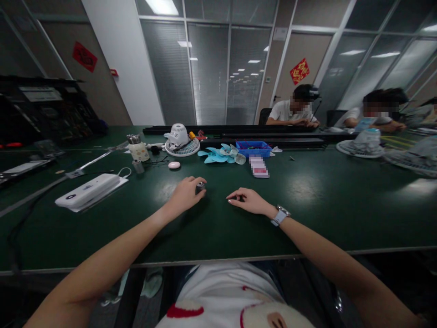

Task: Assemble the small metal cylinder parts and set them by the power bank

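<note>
Nearer than the blue tray (253,153) and left of it, a small metal cylinder (200,186) appears upright, its long axis partly finger-hidden. The left hand (185,193) pinches it, grip narrowly parted. Directly nearer than the tray, the right hand (251,201) is loosely half-curled, visibly holding nothing. Tray contents are too small to identify.

Directly in front of the light-blue fan blades (221,155), bare green tabletop (218,241) is running toward the near edge, leaving a passage between the left hand (186,193) and right hand (251,201). Left of the blades, a pale oval object (174,165) and a white fan housing (178,135) are standing in the way. Right of them, a blue tray (253,152) and pink-and-white strip (258,166) are obstructing reach. Behind them, long black bars (273,143) are blocking the far side.
</note>
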Motion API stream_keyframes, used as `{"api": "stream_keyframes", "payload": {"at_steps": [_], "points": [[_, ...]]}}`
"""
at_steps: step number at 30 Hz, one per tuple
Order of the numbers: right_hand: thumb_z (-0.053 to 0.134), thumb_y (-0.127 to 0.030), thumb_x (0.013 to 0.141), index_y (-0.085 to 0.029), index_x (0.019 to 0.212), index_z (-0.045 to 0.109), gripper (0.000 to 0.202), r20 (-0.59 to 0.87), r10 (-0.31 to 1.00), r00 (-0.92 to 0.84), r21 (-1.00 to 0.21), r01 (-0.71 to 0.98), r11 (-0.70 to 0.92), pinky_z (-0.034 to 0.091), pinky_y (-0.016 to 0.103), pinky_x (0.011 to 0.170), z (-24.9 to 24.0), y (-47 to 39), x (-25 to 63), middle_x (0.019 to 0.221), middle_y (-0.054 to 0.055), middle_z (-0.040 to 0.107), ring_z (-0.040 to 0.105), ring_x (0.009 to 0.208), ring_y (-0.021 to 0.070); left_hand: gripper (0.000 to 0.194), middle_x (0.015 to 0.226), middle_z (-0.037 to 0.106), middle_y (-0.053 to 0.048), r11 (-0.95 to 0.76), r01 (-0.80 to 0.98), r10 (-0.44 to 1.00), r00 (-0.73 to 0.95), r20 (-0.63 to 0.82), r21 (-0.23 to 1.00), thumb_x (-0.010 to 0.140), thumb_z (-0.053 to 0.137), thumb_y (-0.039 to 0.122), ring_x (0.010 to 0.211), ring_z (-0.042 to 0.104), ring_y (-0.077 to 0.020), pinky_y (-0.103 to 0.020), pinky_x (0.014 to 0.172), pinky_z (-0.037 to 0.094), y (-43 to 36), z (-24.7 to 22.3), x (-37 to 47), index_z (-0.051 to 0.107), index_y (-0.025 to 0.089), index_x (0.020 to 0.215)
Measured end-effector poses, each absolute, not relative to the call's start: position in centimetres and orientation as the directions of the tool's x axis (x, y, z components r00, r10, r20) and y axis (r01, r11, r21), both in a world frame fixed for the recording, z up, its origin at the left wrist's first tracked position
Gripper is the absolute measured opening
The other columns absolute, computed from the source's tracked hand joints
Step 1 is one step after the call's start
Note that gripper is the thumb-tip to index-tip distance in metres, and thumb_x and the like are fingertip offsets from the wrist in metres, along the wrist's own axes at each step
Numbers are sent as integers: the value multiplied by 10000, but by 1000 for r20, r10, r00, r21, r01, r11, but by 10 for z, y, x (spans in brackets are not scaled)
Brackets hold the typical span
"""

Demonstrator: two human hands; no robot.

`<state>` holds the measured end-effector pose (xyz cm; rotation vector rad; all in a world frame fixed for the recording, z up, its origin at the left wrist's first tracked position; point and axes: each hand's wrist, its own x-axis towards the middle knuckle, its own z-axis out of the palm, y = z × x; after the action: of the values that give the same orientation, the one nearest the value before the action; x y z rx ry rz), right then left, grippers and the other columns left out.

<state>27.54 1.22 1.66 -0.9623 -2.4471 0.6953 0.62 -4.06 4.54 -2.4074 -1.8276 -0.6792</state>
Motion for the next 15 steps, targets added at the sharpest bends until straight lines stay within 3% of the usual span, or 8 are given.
{"api": "stream_keyframes", "payload": {"at_steps": [5, 7, 9, 12, 15], "points": [[510, -442, 904, -231, 1121, 696, 355, 209, 762, -613, -647, 498, 578, 319, 238, 541, 14, 11, 275, 825, 20, 609, 436, 599, 108, 340, 968, 660, -165, 69, 990, 930, -108, 350, 120, 782, 606, 316, 998, 568, -366, -527, 856, 396, -26, 62, -42, 662, 145, 1069], [496, -415, 911, -234, 1123, 691, 340, 219, 770, -599, -655, 495, 571, 312, 239, 532, 14, 10, 275, 825, 16, 611, 423, 585, 108, 315, 869, 654, -193, 178, 975, 899, -217, 380, 133, 758, 599, 286, 994, 565, -398, -579, 847, 354, -22, 64, -66, 670, 77, 982], [498, -387, 909, -238, 1118, 691, 321, 224, 774, -592, -654, 498, 570, 311, 240, 530, 14, 9, 276, 809, 10, 606, 424, 582, 109, 243, 751, 637, -174, 231, 948, 840, -309, 447, 220, 747, 583, 297, 1000, 571, -390, -580, 859, 318, -19, 63, -91, 670, 80, 815], [514, -351, 896, -234, 1091, 701, 294, 235, 784, -574, -657, 501, 563, 315, 239, 530, 14, 8, 275, 776, 5, 593, 432, 577, 109, 307, 602, 595, -145, 27, 907, 767, -288, 574, 420, 742, 573, 383, 978, 598, -345, -522, 842, 313, -15, 62, -125, 587, 130, 569], [517, -336, 890, -227, 1079, 699, 283, 246, 805, -540, -676, 499, 542, 330, 241, 535, 14, 7, 273, 758, 2, 586, 455, 584, 112, 375, 650, 622, -142, -232, 856, 834, -69, 547, 462, 773, 545, 441, 995, 599, -347, -500, 821, 317, -17, 64, -138, 612, 105, 620]]}}
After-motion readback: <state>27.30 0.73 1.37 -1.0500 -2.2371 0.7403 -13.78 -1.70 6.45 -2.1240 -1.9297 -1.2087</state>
